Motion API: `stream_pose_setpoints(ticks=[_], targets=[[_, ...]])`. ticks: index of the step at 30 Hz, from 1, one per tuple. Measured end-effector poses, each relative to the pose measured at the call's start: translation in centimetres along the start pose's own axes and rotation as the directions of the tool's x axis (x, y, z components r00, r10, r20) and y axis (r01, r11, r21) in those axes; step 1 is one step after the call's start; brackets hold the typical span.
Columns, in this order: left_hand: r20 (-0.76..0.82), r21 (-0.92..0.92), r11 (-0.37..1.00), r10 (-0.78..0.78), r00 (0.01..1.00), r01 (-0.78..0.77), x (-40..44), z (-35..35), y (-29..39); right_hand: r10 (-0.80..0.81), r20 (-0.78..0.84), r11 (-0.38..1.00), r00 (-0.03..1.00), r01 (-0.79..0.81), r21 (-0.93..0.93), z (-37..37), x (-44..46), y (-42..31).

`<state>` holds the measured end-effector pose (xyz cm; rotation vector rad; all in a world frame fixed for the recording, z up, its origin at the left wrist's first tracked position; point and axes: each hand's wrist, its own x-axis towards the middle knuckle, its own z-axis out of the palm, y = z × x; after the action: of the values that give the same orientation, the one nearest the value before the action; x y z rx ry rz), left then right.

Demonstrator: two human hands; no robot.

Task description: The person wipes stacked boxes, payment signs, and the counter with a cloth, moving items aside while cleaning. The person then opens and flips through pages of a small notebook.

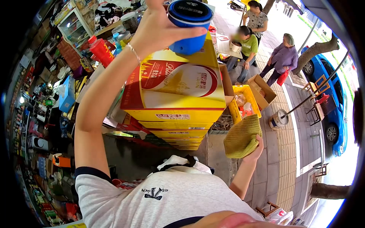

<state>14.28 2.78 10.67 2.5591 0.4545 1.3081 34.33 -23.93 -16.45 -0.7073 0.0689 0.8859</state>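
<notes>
My left hand (157, 28) is raised and grips a blue cylindrical container with a black top (188, 43); its thumb lies along the side. The container is above the top carton (178, 79) of a yellow and red stack printed with a beer glass. Whether it touches the carton, I cannot tell. A bracelet circles my left wrist. Lower on the right, my right hand (257, 149) has its fingers closed on a folded olive-green ribbed cloth (241, 136), which hangs beside the stack.
A yellow crate (256, 106) with bagged items and an open cardboard box (266, 91) stand right of the stack. Several people are on the pavement beyond, one at a small table (228, 47). Crowded shelves (34, 152) line the left. A red bottle (100, 51) stands nearby.
</notes>
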Motion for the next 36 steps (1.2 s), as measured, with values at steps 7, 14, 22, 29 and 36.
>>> stream_pose_setpoints(ticks=[7,14,22,29,36], targets=[[-0.134,0.087,0.945,0.324,0.936,-0.315,-2.3,-0.9,-1.5,0.059,0.017,0.998,0.998,-0.059,-0.005,1.6,0.5,1.2],[-0.232,-0.401,0.868,0.214,0.949,-0.294,-4.9,-2.8,-2.2,0.115,0.047,0.993,0.992,-0.114,-0.021,3.5,0.3,1.8],[-0.231,-0.485,0.864,-0.276,0.933,0.135,-10.0,-9.3,-2.7,0.120,0.163,0.989,0.979,-0.103,-0.109,5.2,0.0,2.8],[-0.446,-0.431,0.902,-0.243,0.861,0.031,-15.1,-15.0,-2.2,0.158,0.112,0.986,0.981,-0.152,-0.061,5.9,0.5,3.7],[-0.730,-0.398,0.915,-0.357,0.583,0.062,-25.0,-20.0,0.1,0.128,-0.057,0.978,0.990,-0.136,-0.159,5.6,0.8,4.0]])
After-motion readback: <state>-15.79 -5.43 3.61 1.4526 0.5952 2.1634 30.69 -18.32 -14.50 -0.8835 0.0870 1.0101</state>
